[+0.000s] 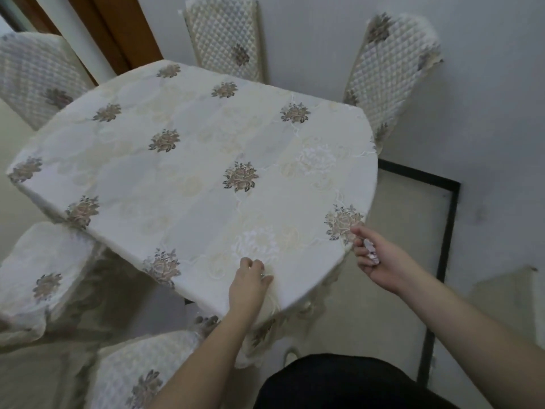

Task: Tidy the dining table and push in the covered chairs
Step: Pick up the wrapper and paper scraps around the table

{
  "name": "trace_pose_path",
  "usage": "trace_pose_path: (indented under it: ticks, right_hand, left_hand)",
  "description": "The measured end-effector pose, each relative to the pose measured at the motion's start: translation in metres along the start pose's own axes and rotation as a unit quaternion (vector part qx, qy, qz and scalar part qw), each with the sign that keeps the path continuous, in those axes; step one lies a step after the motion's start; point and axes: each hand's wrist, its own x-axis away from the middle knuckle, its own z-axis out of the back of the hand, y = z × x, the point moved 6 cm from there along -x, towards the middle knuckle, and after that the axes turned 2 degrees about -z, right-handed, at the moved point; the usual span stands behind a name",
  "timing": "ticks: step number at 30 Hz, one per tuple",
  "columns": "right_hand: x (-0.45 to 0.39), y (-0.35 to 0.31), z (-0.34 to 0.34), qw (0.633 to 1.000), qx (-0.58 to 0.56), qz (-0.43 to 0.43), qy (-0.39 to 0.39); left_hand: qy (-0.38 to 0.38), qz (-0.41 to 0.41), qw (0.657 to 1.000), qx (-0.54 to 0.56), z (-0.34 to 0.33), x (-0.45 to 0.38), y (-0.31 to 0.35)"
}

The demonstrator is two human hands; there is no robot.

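The cream embroidered tablecloth with brown flower motifs lies spread flat over the rounded counter, filling the middle of the view, its scalloped hem hanging off the near edge. At that near edge the left hand rests on the cloth, its fingers curled and bunching a small fold of the fabric. Just to the right, the right hand sits at the counter's rim, thumb touching the cloth beside a flower motif, its fingers curled round a small pale crumpled scrap; what it is, I can't make out. Around the counter stand chairs in quilted cream covers: one at far centre, one far right, one far left, one at left and one nearest, lower left.
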Motion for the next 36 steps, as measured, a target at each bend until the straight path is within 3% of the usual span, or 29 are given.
trace_pose_path:
  ticks: [3,7,17,24,27,31,34,36]
  right_hand:
    - [-0.004,0.002,0.005,0.999,-0.036,0.002,0.009]
    - [-0.004,0.002,0.015,0.998,-0.060,0.010,0.024]
    - [-0.007,-0.046,0.087,0.990,-0.068,0.081,0.092]
    - [-0.024,-0.107,0.155,0.985,-0.107,0.087,0.099]
    - [-0.035,-0.138,0.182,0.984,-0.121,0.083,0.101]
    - [-0.051,-0.176,0.211,0.986,-0.108,0.071,0.106]
    - [-0.067,-0.202,0.221,0.988,-0.094,0.065,0.100]
    - [-0.078,-0.219,0.223,0.989,-0.103,0.058,0.091]
  left_hand:
    - [-0.002,-0.029,1.000,-0.004,0.002,-0.011,0.003]
    - [-0.032,-0.045,0.996,0.069,0.008,-0.028,0.031]
    - [-0.175,-0.178,0.942,0.225,0.014,-0.068,0.182]
    - [-0.195,-0.077,0.923,0.322,-0.015,-0.107,0.258]
    - [-0.215,-0.021,0.899,0.380,-0.033,-0.121,0.286]
    - [-0.271,0.034,0.833,0.480,-0.054,-0.137,0.326]
    - [-0.262,0.100,0.762,0.583,-0.064,-0.149,0.355]
    - [-0.251,0.135,0.735,0.615,-0.068,-0.156,0.370]
